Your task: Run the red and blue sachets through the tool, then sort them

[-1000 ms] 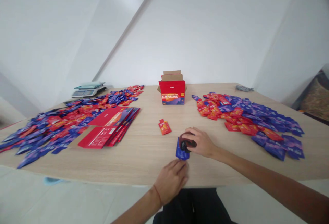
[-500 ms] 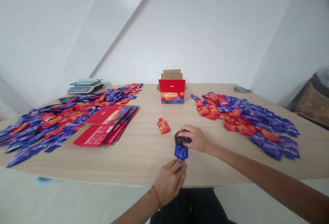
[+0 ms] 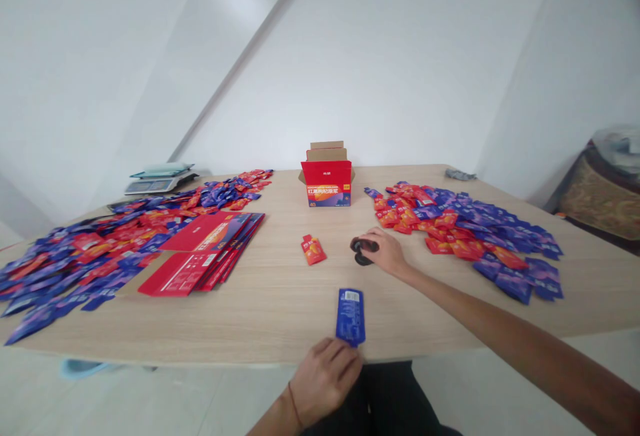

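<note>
My left hand pinches the near, narrow end of a blue sachet at the table's front edge. The sachet shows its printed back with a white barcode patch at the far end. Beyond it, my right hand is closed around a small black tool with rounded ends; its exact kind is not clear. That tool is apart from the sachet. To the left of my right hand, a single red sachet lies flat on the wooden table.
An open red carton stands at the back middle. Flattened red cartons are stacked left of centre, beside a large heap of red and blue sachets. More sachets spread on the right. A scale sits at the far left.
My right hand has lifted the black tool off the blue sachet and moved it away and slightly right. My left hand has drawn the sachet nearer to me, uncovering its far end.
</note>
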`<action>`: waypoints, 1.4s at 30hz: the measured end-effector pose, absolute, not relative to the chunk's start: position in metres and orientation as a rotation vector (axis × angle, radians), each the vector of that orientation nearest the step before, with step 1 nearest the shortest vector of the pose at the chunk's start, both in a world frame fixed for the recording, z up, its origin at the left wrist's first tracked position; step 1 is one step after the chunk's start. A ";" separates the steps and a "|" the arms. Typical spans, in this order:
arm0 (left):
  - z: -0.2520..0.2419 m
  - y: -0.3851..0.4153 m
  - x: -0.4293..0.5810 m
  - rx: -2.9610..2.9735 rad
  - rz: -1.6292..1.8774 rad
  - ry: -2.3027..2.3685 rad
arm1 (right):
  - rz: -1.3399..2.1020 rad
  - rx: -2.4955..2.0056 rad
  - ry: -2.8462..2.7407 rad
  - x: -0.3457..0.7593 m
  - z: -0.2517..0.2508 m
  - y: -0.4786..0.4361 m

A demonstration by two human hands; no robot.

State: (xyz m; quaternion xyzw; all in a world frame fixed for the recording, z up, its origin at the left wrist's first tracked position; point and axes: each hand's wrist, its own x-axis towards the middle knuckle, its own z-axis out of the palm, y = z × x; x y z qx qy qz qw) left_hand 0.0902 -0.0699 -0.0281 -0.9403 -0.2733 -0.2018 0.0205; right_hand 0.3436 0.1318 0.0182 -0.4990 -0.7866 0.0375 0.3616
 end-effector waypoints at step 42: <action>-0.022 -0.062 0.091 -2.893 -0.789 -1.320 | -0.022 -1.073 -2.649 0.317 -0.002 0.064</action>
